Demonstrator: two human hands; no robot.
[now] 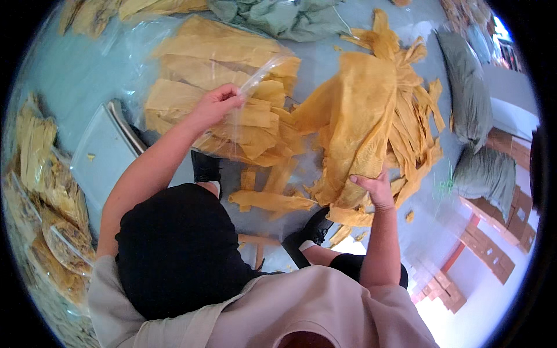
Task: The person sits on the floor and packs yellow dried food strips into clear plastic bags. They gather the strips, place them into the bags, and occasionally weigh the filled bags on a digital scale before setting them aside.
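My left hand [219, 104] pinches the rim of a clear plastic bag [263, 71] between thumb and fingers. Flat, yellow dried sheets [187, 102] lie layered inside that bag, some reaching towards its right side. To the right, my right hand [377, 188] grips the lower end of a large yellow dried sheet [363, 108], thumb on top; the fingers beneath are mostly hidden. This sheet stretches away from me, partly over a heap of narrower dried strips [411, 117]. What the dried material is, I cannot tell.
A pale blue plastic stool or chair [98, 152] with a metal tube is at left. Filled clear bags [65, 226] line the left side. Grey-green sacks [465, 87] lie right, and another [283, 17] lies beyond. Cardboard boxes [487, 248] stand farther right. Loose pieces [270, 202] lie near my shoes.
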